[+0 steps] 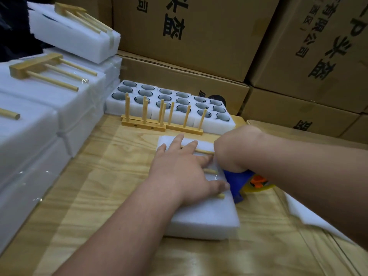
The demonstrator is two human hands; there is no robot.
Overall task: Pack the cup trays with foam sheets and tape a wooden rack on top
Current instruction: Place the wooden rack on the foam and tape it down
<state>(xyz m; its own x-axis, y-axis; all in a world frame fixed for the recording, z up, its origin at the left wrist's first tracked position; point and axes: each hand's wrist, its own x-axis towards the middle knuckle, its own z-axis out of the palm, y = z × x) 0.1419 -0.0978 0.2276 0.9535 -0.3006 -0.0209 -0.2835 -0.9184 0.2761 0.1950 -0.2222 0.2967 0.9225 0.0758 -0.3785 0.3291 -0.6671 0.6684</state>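
Three cup trays [171, 102]; two upright racks [161, 124].

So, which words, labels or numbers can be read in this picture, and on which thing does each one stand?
"头盔": large black print, turned sideways, on the upper middle carton.
"P头盔": large black print on the upper right carton.
"有限公司": smaller print on the same carton.
"(西区)": smallest print there, only just readable.
Lower cartons: the characters are partly hidden, so they cannot be read.
Tape dispenser: no print shows.
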